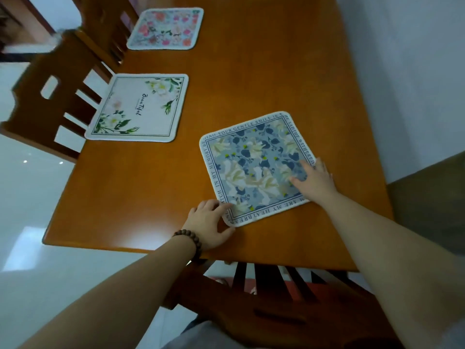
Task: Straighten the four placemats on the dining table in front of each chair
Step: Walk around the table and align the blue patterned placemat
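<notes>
Dark brown wood of a slatted chair back (264,293) fills the nearest edge, tucked under the orange-brown wooden counter (264,79). Above it, the left hand (210,224), with a brown beaded bracelet (189,241) on its wrist, lies with fingers spread and its grip wide, touching the near corner of the blue floral square placemat with a lettered white border (255,167). The right hand (314,181) presses flat on that mat's right corner, fingers loosely spread, closed around nothing. This mat sits skewed, its corners pointing at the counter's edges. Farther left, the white square placemat with green leaves and script lettering (137,108) lies before a brown wooden chair (47,96). Beyond it rests the pink-and-red floral placemat (166,28), before another chair (105,23). A sliver of something white touches the far edge; I cannot tell what it is.
</notes>
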The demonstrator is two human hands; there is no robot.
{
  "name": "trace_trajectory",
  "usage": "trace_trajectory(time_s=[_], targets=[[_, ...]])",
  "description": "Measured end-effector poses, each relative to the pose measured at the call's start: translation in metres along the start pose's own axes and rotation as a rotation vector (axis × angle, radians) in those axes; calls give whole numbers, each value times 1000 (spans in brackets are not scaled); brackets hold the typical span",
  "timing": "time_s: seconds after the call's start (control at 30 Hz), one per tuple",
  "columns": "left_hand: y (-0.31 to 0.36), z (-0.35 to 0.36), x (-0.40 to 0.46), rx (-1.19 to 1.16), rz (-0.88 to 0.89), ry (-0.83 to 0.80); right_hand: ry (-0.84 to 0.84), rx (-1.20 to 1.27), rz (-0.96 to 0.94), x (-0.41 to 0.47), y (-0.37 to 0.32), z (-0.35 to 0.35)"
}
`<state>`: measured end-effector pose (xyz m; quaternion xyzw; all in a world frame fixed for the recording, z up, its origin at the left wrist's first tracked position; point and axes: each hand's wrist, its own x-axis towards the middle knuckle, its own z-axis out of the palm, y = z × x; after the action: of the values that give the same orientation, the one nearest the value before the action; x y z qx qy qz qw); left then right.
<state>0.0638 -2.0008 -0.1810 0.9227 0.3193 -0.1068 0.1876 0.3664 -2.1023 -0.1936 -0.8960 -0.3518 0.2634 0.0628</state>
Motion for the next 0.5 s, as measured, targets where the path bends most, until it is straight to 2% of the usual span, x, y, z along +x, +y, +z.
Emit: trace_trajectory(time_s=[0.1, 0.27, 0.5], targets=[[-10, -4, 1, 18, 1, -15, 21, -16, 18, -2, -1, -3], [-26, -24, 26, 31, -73, 94, 167, 14, 63, -44, -17, 18], [-38, -45, 98, 107, -104, 45, 171, 56, 274, -89, -44, 57]])
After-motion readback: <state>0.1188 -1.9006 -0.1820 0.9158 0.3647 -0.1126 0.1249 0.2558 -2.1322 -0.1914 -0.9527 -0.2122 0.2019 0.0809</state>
